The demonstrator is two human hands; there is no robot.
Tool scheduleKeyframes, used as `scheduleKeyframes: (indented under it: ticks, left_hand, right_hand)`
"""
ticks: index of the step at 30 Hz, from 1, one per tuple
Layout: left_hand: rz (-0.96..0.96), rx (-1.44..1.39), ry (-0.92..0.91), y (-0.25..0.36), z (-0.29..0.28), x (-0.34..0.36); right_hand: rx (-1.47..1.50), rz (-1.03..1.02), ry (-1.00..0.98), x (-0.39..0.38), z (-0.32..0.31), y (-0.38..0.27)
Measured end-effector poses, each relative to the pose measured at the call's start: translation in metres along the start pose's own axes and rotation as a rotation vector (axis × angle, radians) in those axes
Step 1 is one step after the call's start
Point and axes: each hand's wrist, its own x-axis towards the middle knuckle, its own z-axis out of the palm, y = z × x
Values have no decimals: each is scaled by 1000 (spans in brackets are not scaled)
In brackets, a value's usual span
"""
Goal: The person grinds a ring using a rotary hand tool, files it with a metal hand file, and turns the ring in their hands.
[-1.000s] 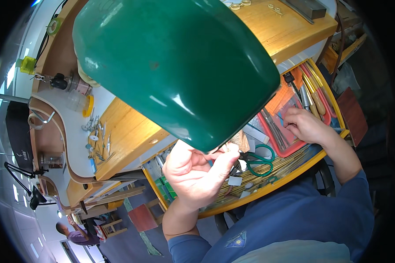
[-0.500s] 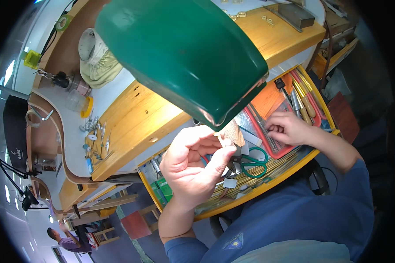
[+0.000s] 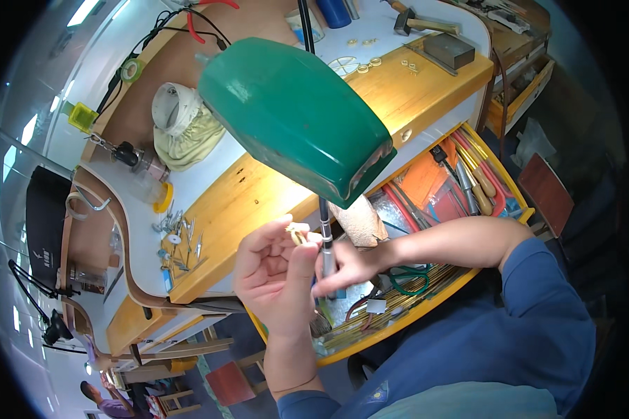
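My left hand pinches a small gold ring between thumb and fingertips, just below the lamp's front end. My right hand is closed round a slim silver handpiece, which stands nearly upright beside the left thumb. Its black upper part runs up behind the green lamp head. Whether the handpiece touches the ring I cannot tell. Under my hands is the open yellow-edged drawer, with green-handled scissors partly covered by my right forearm.
A wooden bench pin juts out over the drawer. Files and wooden-handled tools lie at the drawer's right. Small gold pieces, a metal block and a hammer rest on the bench. Small burs stand at left.
My right hand has moved left from the tool tray and now grips the handpiece next to my left hand. The view has shifted, and the lamp head looks smaller.
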Motion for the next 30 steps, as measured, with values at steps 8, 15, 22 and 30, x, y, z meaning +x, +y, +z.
scheduleKeyframes:
  ticks: [8, 15, 22, 30]
  left_hand:
    - [-35, -48, -12, -8, -4, 8]
    - [-239, -129, -203, -23, 4, 6]
    - [-360, -245, -144, -39, 3, 9]
    - [-395, -238, -159, -34, 8, 10]
  right_hand:
    - [209, -201, -426, -38, 34, -28]
    - [-165, -481, -378, -90, 1, -84]
    - [302, -545, 388, -94, -50, -101]
    - [806, -574, 498, -70, -58, -44]
